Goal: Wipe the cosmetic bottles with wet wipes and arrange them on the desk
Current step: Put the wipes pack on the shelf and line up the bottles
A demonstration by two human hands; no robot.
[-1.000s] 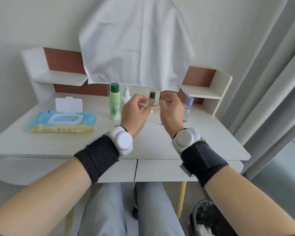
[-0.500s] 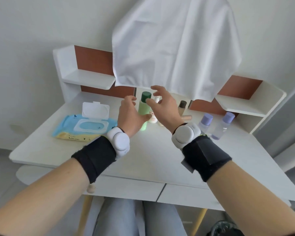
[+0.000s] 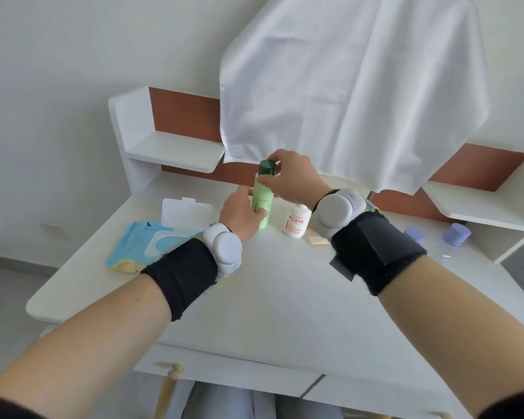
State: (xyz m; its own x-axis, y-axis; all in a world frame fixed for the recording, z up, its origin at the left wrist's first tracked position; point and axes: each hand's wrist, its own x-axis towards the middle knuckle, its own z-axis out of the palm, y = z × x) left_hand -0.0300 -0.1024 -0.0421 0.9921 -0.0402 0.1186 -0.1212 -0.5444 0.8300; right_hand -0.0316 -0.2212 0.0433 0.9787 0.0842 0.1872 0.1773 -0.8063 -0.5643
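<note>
A tall green bottle (image 3: pixel 262 195) with a dark green cap stands upright near the back of the white desk (image 3: pixel 273 297). My left hand (image 3: pixel 241 214) grips its lower body. My right hand (image 3: pixel 291 176) holds it at the neck, just under the cap. A white bottle with red print (image 3: pixel 297 222) stands right beside it. A small beige tube (image 3: pixel 318 240) lies on the desk, partly hidden by my right wrist. Two purple-capped clear bottles (image 3: pixel 456 235) sit at the right. A blue wet-wipe pack (image 3: pixel 155 243) with its lid flipped up lies at the left.
A white cloth (image 3: pixel 354 92) hangs over the middle of the desk's back. White side shelves (image 3: pixel 176 151) flank it, with brown backing. Drawers with a wooden knob (image 3: pixel 176 370) run along the desk's front edge.
Both hands have left the beige tube, which now lies on the desk, moved left and closed on the green bottle. The camera view has swung leftward and closer.
</note>
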